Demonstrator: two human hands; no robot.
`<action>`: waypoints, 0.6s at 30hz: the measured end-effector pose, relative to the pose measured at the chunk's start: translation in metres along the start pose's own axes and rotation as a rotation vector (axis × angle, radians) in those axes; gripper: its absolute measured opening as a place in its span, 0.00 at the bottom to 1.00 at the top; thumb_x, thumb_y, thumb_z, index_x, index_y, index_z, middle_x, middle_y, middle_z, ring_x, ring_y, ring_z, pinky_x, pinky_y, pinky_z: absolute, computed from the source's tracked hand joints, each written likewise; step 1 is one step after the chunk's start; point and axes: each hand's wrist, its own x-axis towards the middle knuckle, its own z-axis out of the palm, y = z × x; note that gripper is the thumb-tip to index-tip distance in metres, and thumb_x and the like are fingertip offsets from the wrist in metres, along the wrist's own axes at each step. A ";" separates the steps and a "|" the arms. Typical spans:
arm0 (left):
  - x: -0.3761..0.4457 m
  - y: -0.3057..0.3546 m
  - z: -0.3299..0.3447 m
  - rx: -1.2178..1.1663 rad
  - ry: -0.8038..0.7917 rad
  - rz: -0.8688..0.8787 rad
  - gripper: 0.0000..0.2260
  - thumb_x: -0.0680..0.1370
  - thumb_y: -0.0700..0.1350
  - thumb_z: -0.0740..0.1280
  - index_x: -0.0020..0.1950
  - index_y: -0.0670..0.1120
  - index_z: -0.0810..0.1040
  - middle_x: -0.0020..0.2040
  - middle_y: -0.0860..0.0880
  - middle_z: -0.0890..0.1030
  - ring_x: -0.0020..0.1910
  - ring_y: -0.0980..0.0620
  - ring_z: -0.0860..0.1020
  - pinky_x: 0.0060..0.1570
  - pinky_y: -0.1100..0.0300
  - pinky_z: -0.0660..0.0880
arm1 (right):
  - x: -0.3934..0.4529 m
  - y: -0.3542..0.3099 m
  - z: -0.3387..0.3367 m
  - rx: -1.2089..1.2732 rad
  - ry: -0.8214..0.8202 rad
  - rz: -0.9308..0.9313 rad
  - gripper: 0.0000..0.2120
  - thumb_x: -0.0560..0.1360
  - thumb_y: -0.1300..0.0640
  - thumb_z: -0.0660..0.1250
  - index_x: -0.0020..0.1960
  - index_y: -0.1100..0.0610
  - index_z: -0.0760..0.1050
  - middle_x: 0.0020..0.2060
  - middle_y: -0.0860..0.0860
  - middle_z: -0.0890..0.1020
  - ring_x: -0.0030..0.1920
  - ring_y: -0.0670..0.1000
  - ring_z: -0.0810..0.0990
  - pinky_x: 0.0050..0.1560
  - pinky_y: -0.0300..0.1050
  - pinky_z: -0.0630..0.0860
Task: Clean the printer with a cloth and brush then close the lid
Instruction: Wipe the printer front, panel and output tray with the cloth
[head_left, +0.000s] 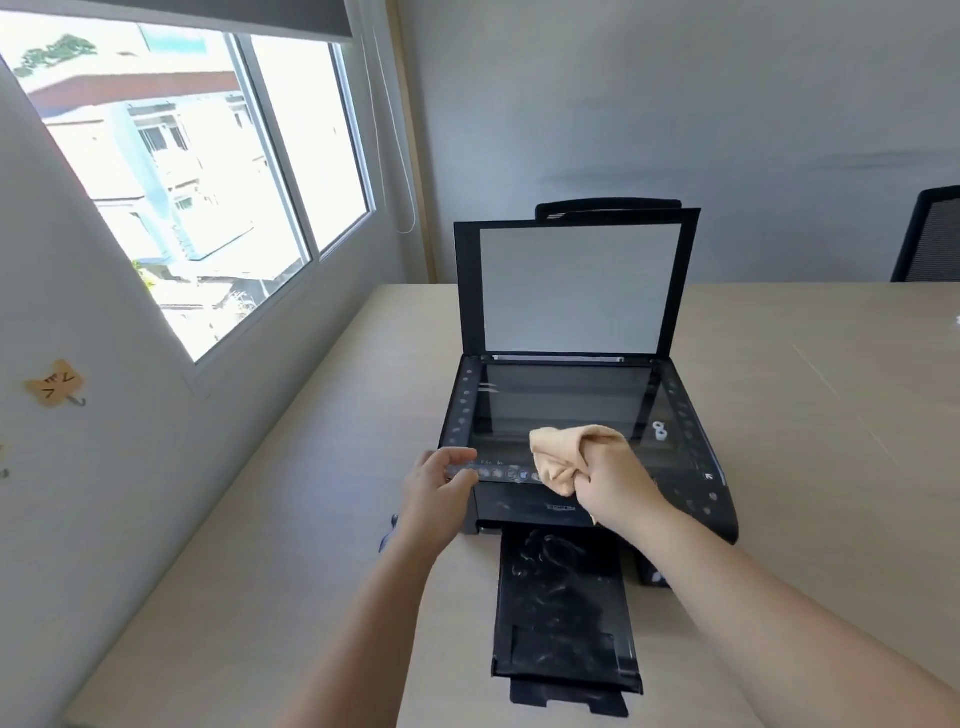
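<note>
On the table (322, 545) sits the black printer (691, 488) with its lid (576, 286) raised upright, the right hand (610, 480) gripping a bunched tan cloth (563, 457) at the glass's front edge while the left hand (436, 488) pinches the printer's front-left corner.

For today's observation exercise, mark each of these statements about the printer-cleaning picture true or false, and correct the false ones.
1. The scanner lid stands open. True.
2. The left hand holds the cloth. False: the right hand grips the cloth; the left hand holds the printer's front left corner.
3. The output tray is pulled out toward the person. True.
4. The cloth is blue. False: it is light tan.
5. The printer sits on the floor. False: it sits on a table.
</note>
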 end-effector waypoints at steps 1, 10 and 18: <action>0.006 -0.005 -0.002 0.051 -0.001 -0.001 0.10 0.78 0.44 0.63 0.57 0.53 0.78 0.56 0.54 0.73 0.52 0.55 0.74 0.45 0.64 0.69 | 0.000 0.011 0.011 -0.122 -0.007 -0.017 0.09 0.72 0.69 0.57 0.41 0.63 0.75 0.37 0.49 0.77 0.40 0.48 0.76 0.41 0.29 0.69; 0.045 -0.032 -0.020 0.234 -0.032 0.006 0.15 0.77 0.45 0.64 0.64 0.54 0.74 0.57 0.59 0.69 0.58 0.49 0.72 0.55 0.57 0.70 | 0.011 0.015 0.099 -0.483 -0.020 -0.211 0.15 0.57 0.70 0.73 0.41 0.58 0.84 0.39 0.51 0.85 0.40 0.50 0.85 0.43 0.35 0.79; 0.073 -0.042 -0.027 0.070 0.019 0.040 0.13 0.82 0.49 0.58 0.64 0.52 0.77 0.60 0.58 0.73 0.56 0.58 0.73 0.52 0.64 0.66 | 0.039 -0.026 0.146 -0.492 -0.119 -0.336 0.21 0.46 0.65 0.79 0.39 0.56 0.84 0.36 0.50 0.85 0.37 0.49 0.85 0.38 0.36 0.80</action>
